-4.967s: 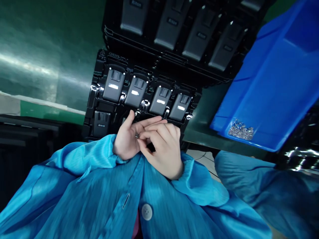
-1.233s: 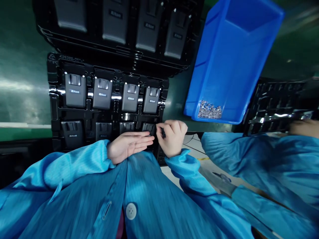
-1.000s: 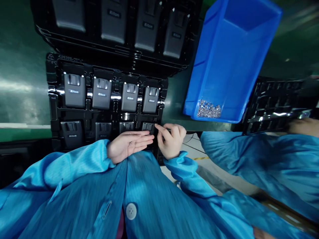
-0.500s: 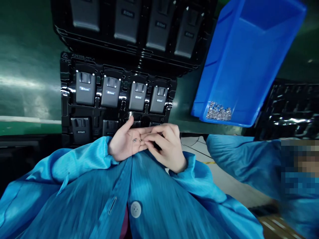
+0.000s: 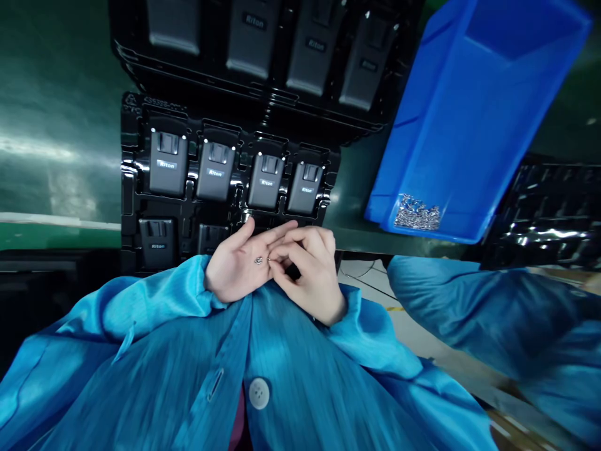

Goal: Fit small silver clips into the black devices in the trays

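Palm up and fingers stretched out, my left hand (image 5: 239,266) is open in front of my body. A few small shiny metal pieces (image 5: 258,260) lie on its palm. Above the fingers of that palm, my right hand (image 5: 307,269) is closed in a pinch. At its fingertips shows the end of a tiny metal piece (image 5: 269,259), too small to name more exactly. Just beyond my hands is a black plastic tray (image 5: 129,207) of dark grey battery packs (image 5: 168,164) marked "Riton". My hands hide part of its nearer row.
A second black tray (image 5: 197,70) with larger-looking "Riton" packs (image 5: 307,53) stands farther back. To the right is a tilted blue bin (image 5: 451,144) with a heap of small shiny metal pieces (image 5: 417,214). Another person's blue sleeve (image 5: 436,294) reaches in at the right.
The view has shifted slightly, so the trays and bin sit farther right. My right fingertips remain in a pinch over my left palm. The other person's arm at the right has moved.
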Motion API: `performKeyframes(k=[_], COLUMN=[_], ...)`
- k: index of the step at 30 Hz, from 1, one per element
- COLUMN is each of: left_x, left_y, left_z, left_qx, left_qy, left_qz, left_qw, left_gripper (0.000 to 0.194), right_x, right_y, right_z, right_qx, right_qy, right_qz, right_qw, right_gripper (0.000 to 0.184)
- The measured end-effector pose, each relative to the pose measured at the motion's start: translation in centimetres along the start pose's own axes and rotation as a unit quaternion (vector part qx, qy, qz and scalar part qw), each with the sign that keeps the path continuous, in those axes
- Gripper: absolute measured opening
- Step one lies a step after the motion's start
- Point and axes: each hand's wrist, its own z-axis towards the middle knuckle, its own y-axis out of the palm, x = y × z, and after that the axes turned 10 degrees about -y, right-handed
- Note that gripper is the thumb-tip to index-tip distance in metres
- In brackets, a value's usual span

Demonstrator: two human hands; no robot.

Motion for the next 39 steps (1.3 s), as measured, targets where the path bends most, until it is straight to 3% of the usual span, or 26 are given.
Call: performKeyframes(k=[10,13,17,22,30,39], left_x=[0.3,0.4,0.1,-0.3,-0.5,-0.8], left_y=[0.2,0.0,-0.7,-1.3,-0.8,-2.1], left_z=[-0.1,-0.1,-0.1,0.3,0.4,0.5], left_qx=[-0.023,0.004,0.069,0.132,0.162,0.117], left_qy=[-0.009,-0.021,-0.085,-0.102,-0.089,-0.072], left_qz=[0.04,0.053,0.081,0.097,0.093,0.078], left_qw=[0.999,0.998,0.991,0.981,0.978,0.987], left_gripper=[0.072,0.069,0.059,0.053,0.051,0.032], right_x=[0.0,0.5,2.6,4.7,4.3,3.7], right_y=[0.7,-0.4,-1.8,-1.3,-1.3,-0.3], right_z=[0.5,0.7,0.7,1.1,2.4,2.6], right_qx=[0.065,0.068,0.062,-0.004,-0.128,-0.179], right_qy=[-0.031,-0.032,0.001,0.004,-0.01,-0.004], right_qz=[-0.002,-0.015,-0.078,-0.114,-0.2,-0.297], right_qw=[0.997,0.997,0.995,0.993,0.971,0.938], right_gripper=[0.008,0.007,0.005,0.005,0.007,0.009])
